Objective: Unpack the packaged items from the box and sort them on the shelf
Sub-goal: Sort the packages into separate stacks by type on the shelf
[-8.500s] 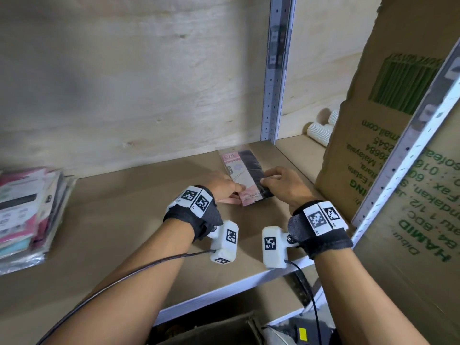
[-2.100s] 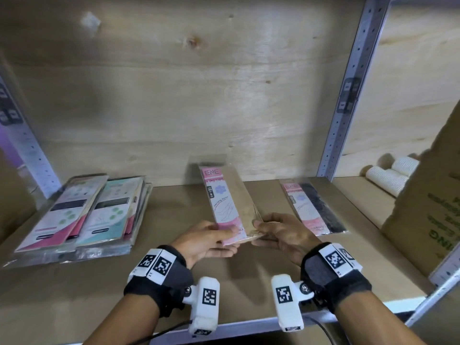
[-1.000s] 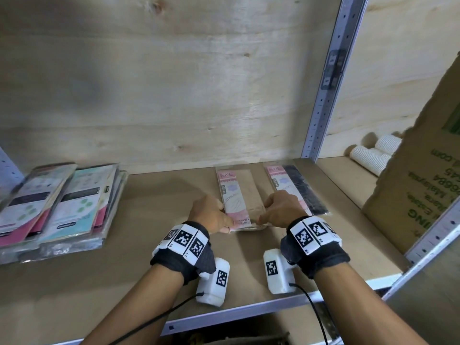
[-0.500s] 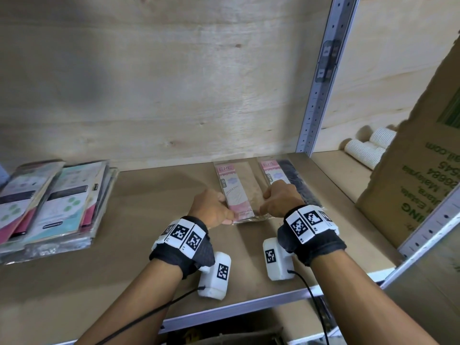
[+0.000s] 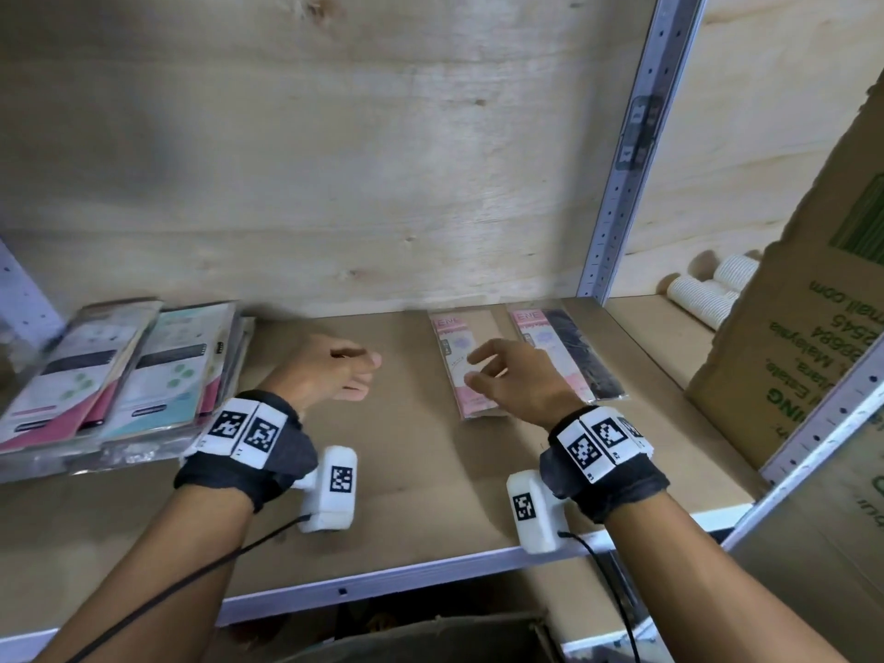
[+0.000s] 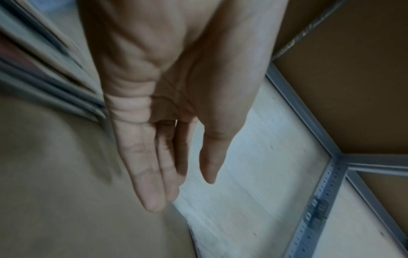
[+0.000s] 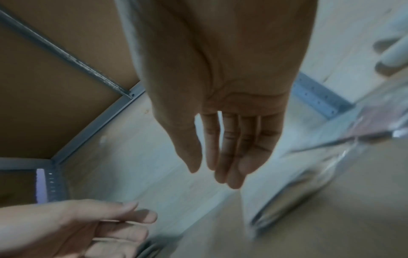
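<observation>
Packets lie flat on the shelf (image 5: 411,476), and neither hand holds one, so the putting-down step looks done. From the head view, the tan packet (image 5: 466,361) lies just left of the dark packet (image 5: 569,356), and both sit close to the grey post (image 5: 617,184) at the back. Each one is long and thin, in a shiny clear bag, with a pink strip down its left side. A stack of packets (image 5: 115,375) sits far to the left of the post. The left hand (image 5: 330,375) is loose and holds nothing, between the stack and the tan packet. The right hand (image 5: 516,380) hangs over the near end of the tan packet with its fingers apart.

From the left wrist view, the left hand (image 6: 167,104) has straight fingers and nothing in it.

From the right wrist view, the right hand (image 7: 220,113) is loose and bare too. The shiny bags (image 7: 309,183) are a blur beside it.

I think the next move is to go down to the box (image 5: 430,638) under the shelf and pick up one more packet. Both hands need to reach low for that.
</observation>
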Demonstrator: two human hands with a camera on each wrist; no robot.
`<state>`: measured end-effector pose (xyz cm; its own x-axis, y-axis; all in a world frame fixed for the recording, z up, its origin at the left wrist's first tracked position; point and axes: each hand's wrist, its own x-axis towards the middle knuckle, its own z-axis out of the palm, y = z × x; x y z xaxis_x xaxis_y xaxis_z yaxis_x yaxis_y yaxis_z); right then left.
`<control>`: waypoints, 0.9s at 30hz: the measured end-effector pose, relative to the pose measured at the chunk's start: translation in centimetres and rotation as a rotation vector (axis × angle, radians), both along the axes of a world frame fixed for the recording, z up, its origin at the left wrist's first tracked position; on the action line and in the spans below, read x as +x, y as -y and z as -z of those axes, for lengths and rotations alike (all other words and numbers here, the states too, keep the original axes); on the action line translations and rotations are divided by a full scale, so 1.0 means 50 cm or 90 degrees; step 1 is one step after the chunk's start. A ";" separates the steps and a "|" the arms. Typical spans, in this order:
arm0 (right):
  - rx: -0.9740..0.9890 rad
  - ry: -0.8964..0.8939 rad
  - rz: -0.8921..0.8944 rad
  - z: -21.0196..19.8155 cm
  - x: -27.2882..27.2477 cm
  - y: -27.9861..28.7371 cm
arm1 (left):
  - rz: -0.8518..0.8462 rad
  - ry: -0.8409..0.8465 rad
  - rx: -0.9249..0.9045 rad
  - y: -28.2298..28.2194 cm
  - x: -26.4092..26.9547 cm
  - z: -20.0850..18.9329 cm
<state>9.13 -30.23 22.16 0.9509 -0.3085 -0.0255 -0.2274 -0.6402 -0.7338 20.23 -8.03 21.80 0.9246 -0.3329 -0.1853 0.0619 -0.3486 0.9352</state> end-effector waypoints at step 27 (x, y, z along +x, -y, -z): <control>0.214 -0.031 -0.173 0.071 0.297 -0.536 | -0.333 0.229 0.028 -0.484 0.017 -0.044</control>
<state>23.99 -3.43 18.63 0.9916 -0.0138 -0.1287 -0.1230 -0.4093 -0.9041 21.09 16.19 23.97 0.9698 0.1811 0.1634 -0.0802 -0.3957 0.9149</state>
